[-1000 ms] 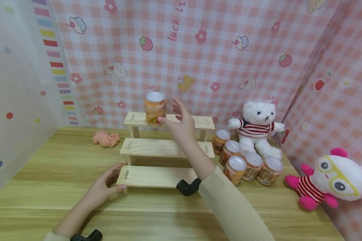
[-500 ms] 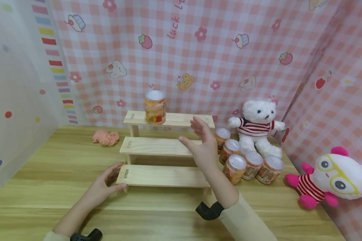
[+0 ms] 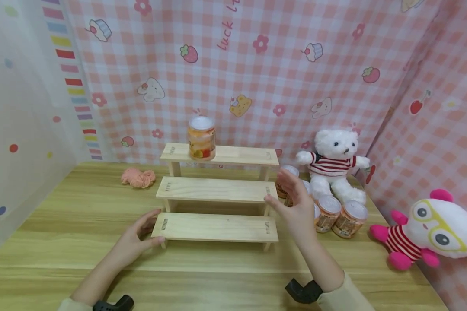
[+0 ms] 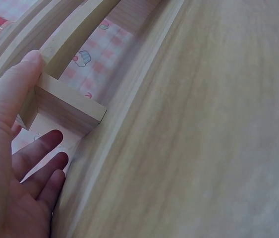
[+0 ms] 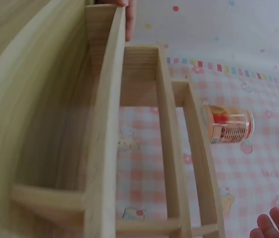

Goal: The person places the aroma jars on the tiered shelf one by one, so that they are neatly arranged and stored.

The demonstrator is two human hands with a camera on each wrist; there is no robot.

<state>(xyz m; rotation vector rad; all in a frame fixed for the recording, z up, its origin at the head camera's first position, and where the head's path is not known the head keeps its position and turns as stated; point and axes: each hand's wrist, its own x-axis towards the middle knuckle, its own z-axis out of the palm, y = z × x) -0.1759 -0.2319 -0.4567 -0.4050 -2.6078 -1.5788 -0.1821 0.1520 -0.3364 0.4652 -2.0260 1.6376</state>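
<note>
Backdrop: pink gingham cloth [image 3: 257,65] printed with cupcakes, strawberries and flowers hangs behind and to the right; a pale dotted sheet [image 3: 19,129] closes off the left.
Counter: light wood-grain counter [image 3: 218,276] carries everything in view.
Stepped shelf: three-tier pine riser [image 3: 217,190] stands mid-counter, lowest step nearest the person, so each tier shows above the one in front.
Plush toys: white teddy bear [image 3: 334,162] in a striped shirt sits against the cloth, right of the riser; a pink and white panda plush [image 3: 432,231] lies at the far right edge.
Jars in reserve: cluster of orange fruit jars [image 3: 334,214] with silver lids stands just right of the riser, in front of the bear, partly hidden behind the right hand.
Jar on shelf: one fruit jar [image 3: 201,137] stands upright on the top step, left of centre, apart from both hands.
Left hand: left hand [image 3: 134,239] rests on the counter, thumb against the left end of the bottom step; judged to be steadying the riser. Fingers straight, grip loose, nothing held.
Right hand: right hand [image 3: 297,205] hovers by the riser's right end, next to the jar cluster, fingers spread apart, holding nothing.
Yarn: small pink knitted scrap [image 3: 138,177] lies left of the riser.
</note>
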